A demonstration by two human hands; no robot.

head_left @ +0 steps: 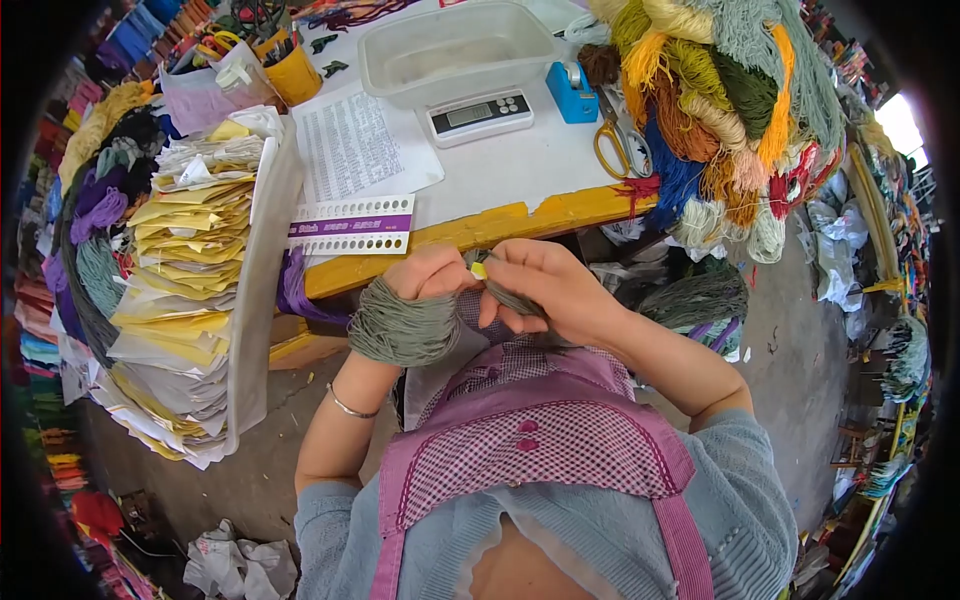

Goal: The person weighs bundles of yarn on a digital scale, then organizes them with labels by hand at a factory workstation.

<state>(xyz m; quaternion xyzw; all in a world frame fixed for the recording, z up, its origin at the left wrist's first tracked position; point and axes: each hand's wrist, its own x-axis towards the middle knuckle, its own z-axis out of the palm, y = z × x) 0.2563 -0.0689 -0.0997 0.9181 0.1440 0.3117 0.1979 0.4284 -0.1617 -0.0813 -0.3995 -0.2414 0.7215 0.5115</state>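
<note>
A thick loop of grey-green thread (405,325) hangs round my left wrist and the back of my left hand (432,271), whose fingers are curled closed at the small yellow tag. My right hand (540,285) meets it in front of the apron, its thumb and forefinger pinched by the same yellow tag (479,271). More grey-green strands (515,300) run under the right palm, between the bent fingers. Just beyond the hands is the wooden table edge (500,222), with a purple and white card with holes (352,224) to the left.
On the table stand a scale (482,117), a plastic tray (455,50), a blue tape dispenser (572,92) and scissors (620,145). A box of yellow envelopes (250,330) is at left; coloured thread bundles (715,100) hang over the right edge.
</note>
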